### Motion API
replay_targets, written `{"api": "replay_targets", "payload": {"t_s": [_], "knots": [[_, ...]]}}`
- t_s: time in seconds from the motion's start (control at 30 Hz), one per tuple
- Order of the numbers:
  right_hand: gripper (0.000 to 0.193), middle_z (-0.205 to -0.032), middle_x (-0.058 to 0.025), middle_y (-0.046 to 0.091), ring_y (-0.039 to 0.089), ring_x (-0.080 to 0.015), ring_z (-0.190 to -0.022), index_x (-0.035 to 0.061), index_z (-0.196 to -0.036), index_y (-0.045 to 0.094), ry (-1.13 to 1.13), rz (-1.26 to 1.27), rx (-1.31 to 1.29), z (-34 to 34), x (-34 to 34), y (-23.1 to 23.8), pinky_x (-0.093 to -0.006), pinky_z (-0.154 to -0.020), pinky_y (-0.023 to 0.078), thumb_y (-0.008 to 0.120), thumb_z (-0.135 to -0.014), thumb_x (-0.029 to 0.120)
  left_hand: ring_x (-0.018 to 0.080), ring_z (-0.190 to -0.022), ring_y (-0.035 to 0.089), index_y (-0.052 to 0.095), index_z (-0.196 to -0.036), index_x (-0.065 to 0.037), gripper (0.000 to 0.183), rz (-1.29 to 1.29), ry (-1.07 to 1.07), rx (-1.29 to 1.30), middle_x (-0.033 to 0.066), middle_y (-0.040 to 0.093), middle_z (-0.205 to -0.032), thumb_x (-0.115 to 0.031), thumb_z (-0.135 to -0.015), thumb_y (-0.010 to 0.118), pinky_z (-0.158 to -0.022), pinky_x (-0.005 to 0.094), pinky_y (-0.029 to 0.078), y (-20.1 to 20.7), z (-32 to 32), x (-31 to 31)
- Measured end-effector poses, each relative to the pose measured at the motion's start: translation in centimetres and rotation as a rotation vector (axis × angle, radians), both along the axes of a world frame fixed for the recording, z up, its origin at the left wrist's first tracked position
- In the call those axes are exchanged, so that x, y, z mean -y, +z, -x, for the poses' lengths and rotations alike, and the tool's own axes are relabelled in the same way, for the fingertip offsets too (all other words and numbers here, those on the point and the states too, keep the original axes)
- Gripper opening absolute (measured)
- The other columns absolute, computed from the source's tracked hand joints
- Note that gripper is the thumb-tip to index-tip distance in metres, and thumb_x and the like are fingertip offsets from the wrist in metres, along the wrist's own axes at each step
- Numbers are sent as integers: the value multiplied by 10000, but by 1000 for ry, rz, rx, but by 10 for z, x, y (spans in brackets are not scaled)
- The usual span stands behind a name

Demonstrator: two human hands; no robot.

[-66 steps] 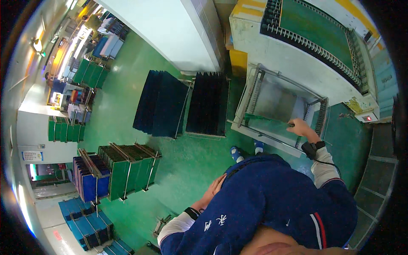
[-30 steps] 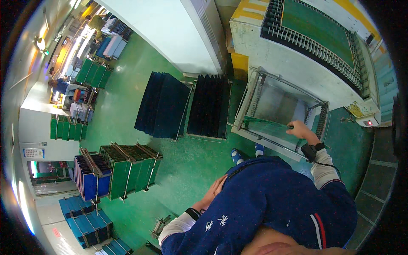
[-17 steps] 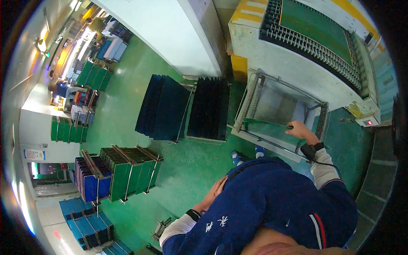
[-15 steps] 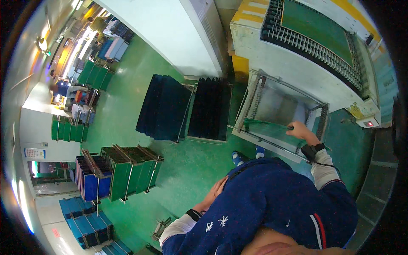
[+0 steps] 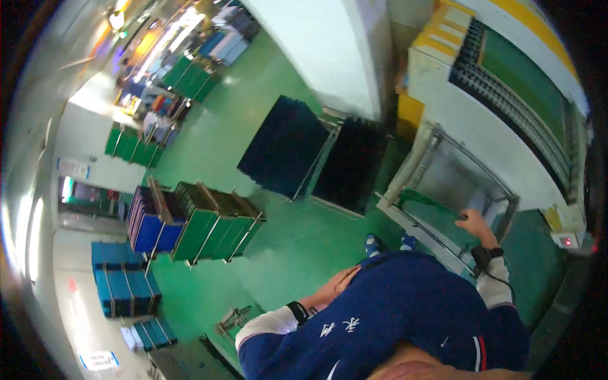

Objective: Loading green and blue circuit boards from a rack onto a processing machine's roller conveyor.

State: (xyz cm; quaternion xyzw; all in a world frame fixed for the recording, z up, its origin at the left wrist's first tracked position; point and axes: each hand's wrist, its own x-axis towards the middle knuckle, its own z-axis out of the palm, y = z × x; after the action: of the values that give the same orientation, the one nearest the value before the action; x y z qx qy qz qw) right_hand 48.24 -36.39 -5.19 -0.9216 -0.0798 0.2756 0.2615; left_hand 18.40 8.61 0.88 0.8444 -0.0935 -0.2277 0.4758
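My right hand (image 5: 478,227) is at the metal rack (image 5: 484,161) in front of the white machine, its fingers closed at the right end of a thin green panel (image 5: 427,206). The panel stands inside the rack, and its lower part is hidden. Slotted bars run along the rack's sides. My left hand (image 5: 339,285) lies flat against my waist at the dark blue jacket (image 5: 405,304), fingers stretched out and holding nothing.
The white machine (image 5: 506,133) with a roller bed and a green board (image 5: 522,82) stands at the right. Dark panel racks (image 5: 285,149) stand by the white pillar (image 5: 329,57). A rack of green panels (image 5: 212,234) is at the left, with blue stacks (image 5: 130,291) beyond.
The view has swung, so the surroundings sit further right and tilted. My right hand stays at the green panel's end; my left hand stays at my waist.
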Motion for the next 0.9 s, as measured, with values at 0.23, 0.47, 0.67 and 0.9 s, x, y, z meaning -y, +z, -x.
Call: {"api": "replay_targets", "payload": {"t_s": [0.23, 0.47, 0.67, 0.9], "knots": [[499, -1044, -219, 680, 657, -320, -965, -47, -1097, 650, -37, -16, -87, -2, -10, 13, -388, -846, 490, 786, -710, 238, 342, -1403, 280, 182, -1507, -64, 753, 7, -59, 95, 187, 248, -1524, -352, -921, 555, -1158, 427, 242, -1, 7, -2], [434, -934, -219, 676, 652, -373, -886, -21, -1024, 665, 51, 103, 141, 13, -10, 4, -445, -779, 491, 774, -712, 260, 347, -1411, 261, 159, -1514, -71, 798, 16, -63, 143, 185, 230, -1534, -374, -904, 575, -1162, 446, 227, -5, 15, 1], [322, -848, -232, 637, 605, -434, -822, 4, -836, 665, 142, 99, 372, 39, -15, 6, -490, -711, 462, 753, -705, 285, 314, -1424, 242, 201, -1512, -76, 680, 49, -33, 135, 154, 217, -1557, -430, -984, 442, -1167, 415, 203, -10, 18, -1], [295, -784, -234, 610, 586, -442, -779, 12, -783, 651, 156, 122, 397, 33, -8, 135, -505, -694, 448, 735, -695, 280, 352, -1385, 300, 253, -1488, -58, 630, 77, -24, 14, 204, 281, -1507, -302, -962, 501, -1142, 425, 270, 1, -5, 1]]}}
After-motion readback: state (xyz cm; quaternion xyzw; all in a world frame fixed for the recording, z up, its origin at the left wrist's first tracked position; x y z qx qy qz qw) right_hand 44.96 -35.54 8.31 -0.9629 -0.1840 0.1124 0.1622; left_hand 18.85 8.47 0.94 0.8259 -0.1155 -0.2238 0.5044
